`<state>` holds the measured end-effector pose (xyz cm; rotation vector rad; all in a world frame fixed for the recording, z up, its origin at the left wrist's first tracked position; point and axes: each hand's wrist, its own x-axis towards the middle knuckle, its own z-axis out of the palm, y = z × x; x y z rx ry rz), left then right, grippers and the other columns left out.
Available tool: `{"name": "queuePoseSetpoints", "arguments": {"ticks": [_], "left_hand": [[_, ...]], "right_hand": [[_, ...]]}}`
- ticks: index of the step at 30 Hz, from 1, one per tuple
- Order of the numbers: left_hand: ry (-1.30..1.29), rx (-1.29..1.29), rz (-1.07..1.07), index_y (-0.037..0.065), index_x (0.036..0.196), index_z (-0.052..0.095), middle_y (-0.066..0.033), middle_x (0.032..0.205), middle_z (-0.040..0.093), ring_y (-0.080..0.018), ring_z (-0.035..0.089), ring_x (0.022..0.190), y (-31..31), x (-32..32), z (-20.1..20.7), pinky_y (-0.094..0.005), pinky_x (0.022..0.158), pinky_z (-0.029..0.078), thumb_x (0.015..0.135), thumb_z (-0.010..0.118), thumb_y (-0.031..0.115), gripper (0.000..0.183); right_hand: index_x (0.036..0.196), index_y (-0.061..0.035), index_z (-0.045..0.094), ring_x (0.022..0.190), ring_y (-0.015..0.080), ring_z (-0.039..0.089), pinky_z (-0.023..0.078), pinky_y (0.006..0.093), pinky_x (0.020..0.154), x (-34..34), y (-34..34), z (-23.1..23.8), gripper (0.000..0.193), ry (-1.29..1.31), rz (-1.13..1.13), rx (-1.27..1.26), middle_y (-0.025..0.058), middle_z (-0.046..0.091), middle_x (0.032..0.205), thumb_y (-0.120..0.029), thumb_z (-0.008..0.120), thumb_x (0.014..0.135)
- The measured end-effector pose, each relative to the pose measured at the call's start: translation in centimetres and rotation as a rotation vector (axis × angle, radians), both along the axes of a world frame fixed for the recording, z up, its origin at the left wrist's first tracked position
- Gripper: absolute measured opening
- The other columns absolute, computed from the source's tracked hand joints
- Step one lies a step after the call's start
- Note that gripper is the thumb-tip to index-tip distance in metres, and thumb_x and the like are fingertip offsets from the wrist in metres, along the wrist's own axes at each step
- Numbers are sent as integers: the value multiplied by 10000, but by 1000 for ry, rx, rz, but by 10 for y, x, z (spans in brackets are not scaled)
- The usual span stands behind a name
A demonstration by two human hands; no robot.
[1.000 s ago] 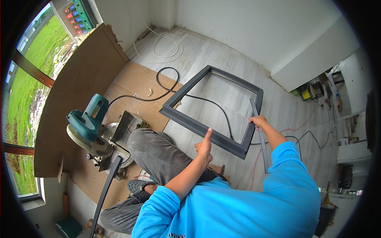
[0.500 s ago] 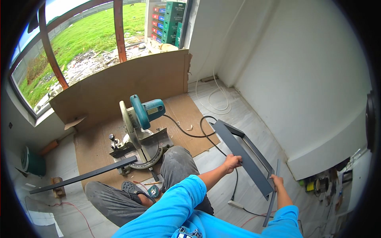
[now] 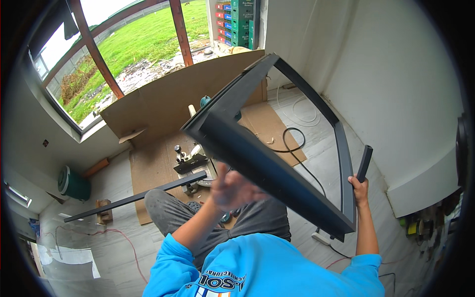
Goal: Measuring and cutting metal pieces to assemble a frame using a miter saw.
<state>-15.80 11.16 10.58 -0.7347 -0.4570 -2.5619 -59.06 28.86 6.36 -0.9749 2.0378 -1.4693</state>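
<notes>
A dark grey rectangular metal frame is raised in front of me, tilted, its far corner up over the cardboard. My right hand grips its right side, and a short dark bar stands out of the same grip. Beside the frame's near left face is my left hand, smeared by motion, fingers apart and holding nothing; whether it touches the frame I cannot tell. Behind the frame, a mitre saw is largely hidden. One end of a long dark bar rests at the saw.
A wooden block supports the long bar's other end. Cardboard lies under the saw, and a sheet leans below the window. A black cable curls across the floor. There is a green bucket at left, and clutter at right.
The metal frame has come up and closer, turning so it now covers most of the saw. My left hand has let go and moved left. My right hand has risen, still gripping. The view has shifted.
</notes>
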Motion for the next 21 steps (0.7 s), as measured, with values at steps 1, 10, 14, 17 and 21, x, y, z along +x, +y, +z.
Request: {"name": "queuePoseSetpoints", "arguments": {"ticks": [1, 10, 14, 17, 21], "left_hand": [[-116, 215, 171, 17, 1531, 152, -212, 1537, 303, -427, 291, 1414, -20, 38, 20, -620, 1140, 224, 930, 433, 659, 923], [-1163, -310, 812, -87, 1368, 357, -227, 1110, 528, -323, 640, 987, 47, 222, 75, -429, 745, 626, 629, 797, 440, 1009], [-1344, -149, 1040, -63, 1297, 412, -185, 1070, 563, -234, 642, 913, 66, 254, 41, -346, 718, 617, 568, 775, 380, 927], [-1429, -202, 996, 4, 1337, 424, -141, 1061, 594, -188, 616, 934, 77, 270, -6, -271, 782, 511, 538, 766, 347, 934], [-1506, -161, 945, 7, 1393, 415, -105, 1195, 568, -206, 551, 1108, 91, 283, -43, -299, 953, 434, 511, 801, 308, 1009]], "right_hand": [[730, -29, 634, 550, 99, 546, 433, 255, 531, 20, -15, 13, 220, 46, 52, -15, -13, 554, 606, -230, 724, 726], [843, -2, 621, 642, 139, 562, 455, 309, 584, 99, -116, 48, 373, 443, 484, -78, 60, 601, 700, -324, 753, 710], [861, 9, 618, 666, 168, 614, 492, 324, 624, 136, -149, 43, 382, 410, 585, -83, 87, 637, 725, -330, 731, 728], [875, 1, 622, 683, 214, 622, 494, 341, 648, 148, -163, 27, 346, 428, 600, -94, 98, 629, 732, -277, 735, 704], [895, -1, 627, 727, 284, 618, 499, 376, 696, 153, -166, 11, 324, 580, 602, -148, 129, 620, 785, -208, 733, 669]]}}
